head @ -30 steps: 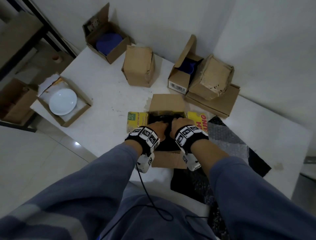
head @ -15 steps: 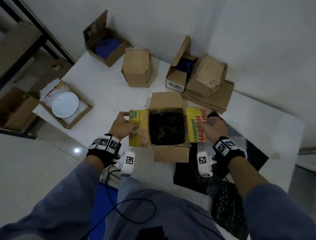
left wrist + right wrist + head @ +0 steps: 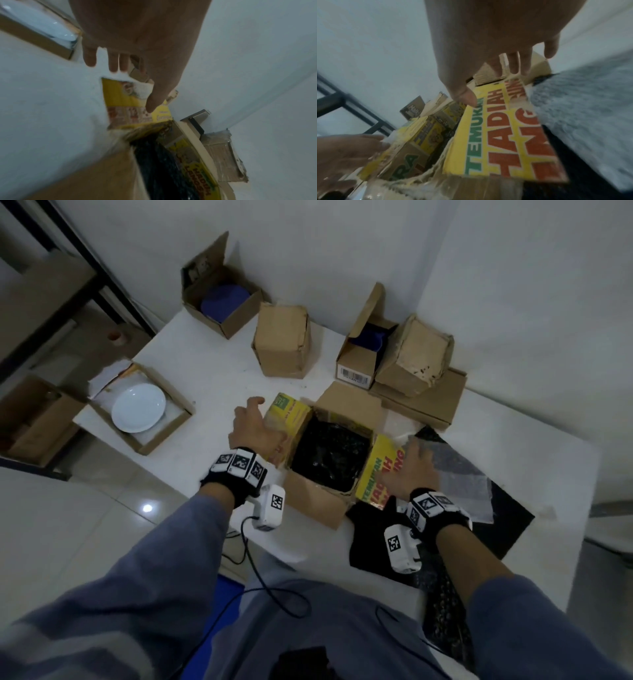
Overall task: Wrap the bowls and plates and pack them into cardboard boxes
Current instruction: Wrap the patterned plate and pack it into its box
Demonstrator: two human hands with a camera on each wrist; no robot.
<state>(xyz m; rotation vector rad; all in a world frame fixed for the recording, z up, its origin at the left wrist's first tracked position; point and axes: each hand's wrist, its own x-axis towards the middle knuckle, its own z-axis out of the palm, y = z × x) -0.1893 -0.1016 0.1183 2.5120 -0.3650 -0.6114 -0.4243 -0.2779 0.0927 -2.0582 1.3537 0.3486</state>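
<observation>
An open cardboard box with yellow printed flaps stands at the table's near middle, and a bundle in black wrap fills it. My left hand lies with straight fingers against the outside of the left flap, which stands tilted up. My right hand hovers flat over the right flap, which lies spread outward. In the right wrist view the thumb touches that flap's edge. The left wrist view shows straight fingers above the left flap. Neither hand holds anything.
A white plate lies in an open box at the left edge. A blue plate and a blue bowl sit in open boxes at the back. Closed boxes stand between them. Bubble wrap lies on a black sheet at right.
Both hands came up out of the box and moved apart to its yellow side flaps. The left flap has since been tilted up from flat.
</observation>
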